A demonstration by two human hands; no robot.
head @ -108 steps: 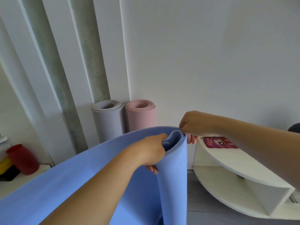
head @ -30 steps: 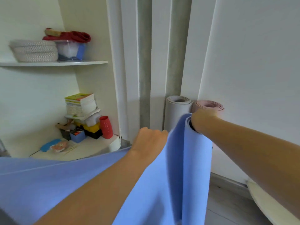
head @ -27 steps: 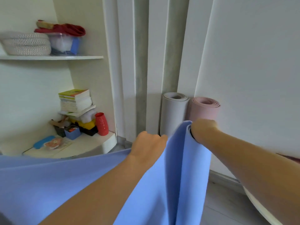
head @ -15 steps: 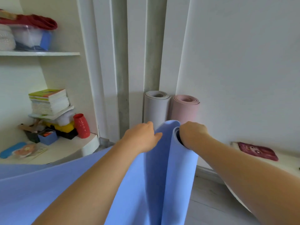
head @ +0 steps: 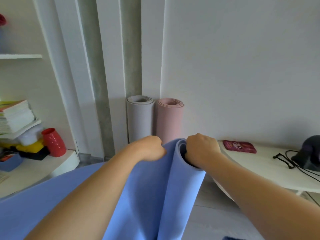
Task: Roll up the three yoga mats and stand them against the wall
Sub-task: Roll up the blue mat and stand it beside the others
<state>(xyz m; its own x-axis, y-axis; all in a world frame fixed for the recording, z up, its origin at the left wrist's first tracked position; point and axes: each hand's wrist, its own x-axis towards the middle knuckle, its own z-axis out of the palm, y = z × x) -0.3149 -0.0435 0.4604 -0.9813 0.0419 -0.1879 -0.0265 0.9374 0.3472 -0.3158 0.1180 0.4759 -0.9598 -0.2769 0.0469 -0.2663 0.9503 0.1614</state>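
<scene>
Three yoga mats are in view: one grey mat (head: 140, 118) and one pink mat (head: 170, 120) at the far side, and one blue mat (head: 147, 196) near. There are two hands, one left hand (head: 149, 149) and one right hand (head: 201, 148). One red vase (head: 53, 142) stands at the left and one pink pouch (head: 239, 146) lies at the right.

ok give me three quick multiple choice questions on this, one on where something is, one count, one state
1. Seen from the camera, the pink mat stands where relative to the grey mat? A) left B) right C) in front
2. Rolled mats standing at the wall: A) two B) one C) three
3. The blue mat is: A) fully rolled B) lying untouched C) partly rolled, gripped by the left hand and right hand

Answers: 1 B, it stands upright just right of the grey one; 2 A, only grey and pink stand there; 3 C, one end is coiled, the rest trails loose.
</scene>
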